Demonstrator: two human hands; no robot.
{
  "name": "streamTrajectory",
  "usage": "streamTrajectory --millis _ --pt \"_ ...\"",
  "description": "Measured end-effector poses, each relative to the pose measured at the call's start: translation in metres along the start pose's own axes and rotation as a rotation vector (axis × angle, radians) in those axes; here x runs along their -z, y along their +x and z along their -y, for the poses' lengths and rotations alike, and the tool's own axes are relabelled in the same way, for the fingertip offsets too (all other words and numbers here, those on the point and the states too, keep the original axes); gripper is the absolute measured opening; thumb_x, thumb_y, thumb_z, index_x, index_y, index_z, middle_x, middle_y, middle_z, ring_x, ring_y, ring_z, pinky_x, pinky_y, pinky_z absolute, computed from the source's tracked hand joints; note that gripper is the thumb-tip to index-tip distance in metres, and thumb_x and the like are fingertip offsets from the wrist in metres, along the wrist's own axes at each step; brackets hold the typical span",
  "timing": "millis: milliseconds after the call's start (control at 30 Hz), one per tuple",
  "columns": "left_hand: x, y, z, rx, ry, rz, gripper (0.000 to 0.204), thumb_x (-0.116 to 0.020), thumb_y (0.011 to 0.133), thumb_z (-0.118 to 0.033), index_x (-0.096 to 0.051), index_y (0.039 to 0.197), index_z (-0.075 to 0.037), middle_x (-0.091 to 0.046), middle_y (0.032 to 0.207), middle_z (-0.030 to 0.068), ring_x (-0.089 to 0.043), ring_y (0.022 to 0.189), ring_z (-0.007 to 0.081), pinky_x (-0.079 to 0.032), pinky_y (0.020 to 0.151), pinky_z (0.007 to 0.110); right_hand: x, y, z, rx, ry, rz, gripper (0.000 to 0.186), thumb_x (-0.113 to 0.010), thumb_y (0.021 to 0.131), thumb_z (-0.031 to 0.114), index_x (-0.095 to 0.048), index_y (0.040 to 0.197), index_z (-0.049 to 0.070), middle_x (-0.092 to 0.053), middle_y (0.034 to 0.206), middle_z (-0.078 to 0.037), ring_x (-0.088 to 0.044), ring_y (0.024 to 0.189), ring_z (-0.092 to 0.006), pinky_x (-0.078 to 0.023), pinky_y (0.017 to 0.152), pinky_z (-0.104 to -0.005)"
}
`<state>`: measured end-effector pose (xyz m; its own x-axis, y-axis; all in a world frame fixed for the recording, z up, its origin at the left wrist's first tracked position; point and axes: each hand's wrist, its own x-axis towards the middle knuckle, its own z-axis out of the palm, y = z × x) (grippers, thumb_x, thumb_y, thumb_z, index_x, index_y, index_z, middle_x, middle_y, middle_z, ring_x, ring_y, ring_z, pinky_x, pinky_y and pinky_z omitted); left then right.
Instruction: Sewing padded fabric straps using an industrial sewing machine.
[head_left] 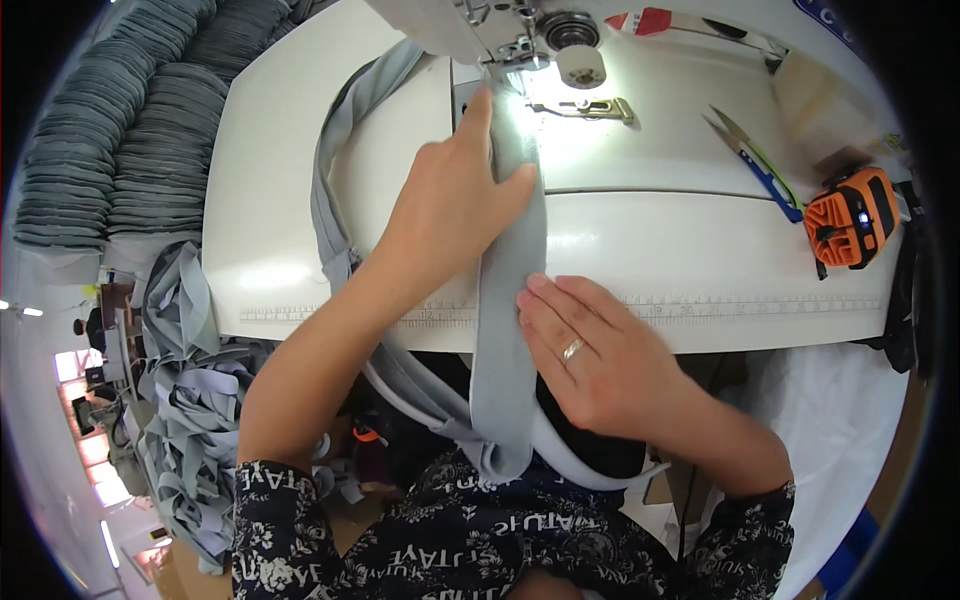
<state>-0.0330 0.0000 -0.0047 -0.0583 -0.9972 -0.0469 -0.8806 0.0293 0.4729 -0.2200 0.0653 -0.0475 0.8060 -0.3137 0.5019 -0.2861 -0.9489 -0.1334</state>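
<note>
A long grey fabric strip point(508, 330) runs from the sewing machine head point(520, 50) over the white table's front edge and hangs down in a loop. My left hand point(450, 190) rests at its left side, index finger stretched toward the lit needle area, thumb apart on the strip. My right hand point(590, 350) lies with straightened fingers at the strip's right edge, near the table's front, a ring on one finger. A brass guide attachment point(590, 108) sits right of the needle area. A further length of strip point(335, 160) curves round to the left.
Tall stacks of grey fabric pieces point(70, 170) stand at left, above tangled grey strips point(190, 440). Thread snips point(755, 160) and an orange-black device point(845, 220) lie at right. The white table point(680, 240) carries a printed scale along its front. A distant person point(90, 340) shows far left.
</note>
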Motion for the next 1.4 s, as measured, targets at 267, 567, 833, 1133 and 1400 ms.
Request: streamTrajectory --millis 267,567,833,1133,1400 --pt "-0.005 -0.013 0.006 -0.003 -0.068 -0.049 0.077 -0.069 0.080 -0.025 -0.035 0.142 0.007 -0.050 0.064 0.0119 -0.051 0.055 0.0210 -0.043 0.055 0.033 -0.006 0.010 -0.022 -0.008 0.076 -0.072 0.037 -0.057 0.068 0.011 -0.064 0.093 -0.016 -0.065 0.099 -0.026 -0.062 0.099 -0.0370 -0.047 0.096 -0.0441" --pt "0.005 -0.030 -0.003 0.057 -0.120 0.110 0.076 -0.065 0.080 -0.017 -0.029 0.140 0.013 -0.062 0.073 0.0285 -0.065 0.071 0.0424 -0.051 0.066 0.045 -0.009 0.015 -0.038 0.012 -0.002 -0.090 0.033 -0.058 0.069 0.009 -0.065 0.092 -0.013 -0.067 0.098 -0.022 -0.063 0.098 -0.0322 -0.047 0.095 -0.0414" --pt "-0.004 0.022 0.019 -0.143 -0.032 -0.175 0.066 -0.071 0.079 -0.022 -0.046 0.133 0.008 -0.060 0.076 0.0182 -0.060 0.059 0.0327 -0.048 0.058 0.038 -0.018 0.038 -0.090 -0.049 -0.150 -0.076 0.019 -0.060 0.073 0.007 -0.067 0.089 -0.001 -0.069 0.103 -0.008 -0.062 0.100 -0.0215 -0.049 0.088 -0.0336" --pt "0.030 0.012 0.037 -0.176 -0.135 -0.056 0.041 -0.068 0.087 -0.025 -0.063 0.114 0.004 -0.071 0.089 0.0142 -0.070 0.074 0.0187 -0.055 0.065 0.028 -0.029 0.044 -0.097 -0.209 -0.153 -0.195 0.021 -0.061 0.079 0.010 -0.070 0.096 0.004 -0.071 0.102 -0.004 -0.062 0.103 -0.0207 -0.050 0.087 -0.0352" --pt "0.090 -0.109 0.081 -0.467 0.391 0.190 0.042 -0.070 0.083 -0.044 -0.070 0.092 -0.003 -0.063 0.068 0.0106 -0.062 0.066 0.0266 -0.049 0.063 0.037 -0.023 0.033 -0.103 -0.211 -0.149 -0.141 0.025 -0.058 0.085 0.017 -0.069 0.105 0.006 -0.069 0.111 -0.004 -0.062 0.102 -0.0241 -0.049 0.087 -0.0378"
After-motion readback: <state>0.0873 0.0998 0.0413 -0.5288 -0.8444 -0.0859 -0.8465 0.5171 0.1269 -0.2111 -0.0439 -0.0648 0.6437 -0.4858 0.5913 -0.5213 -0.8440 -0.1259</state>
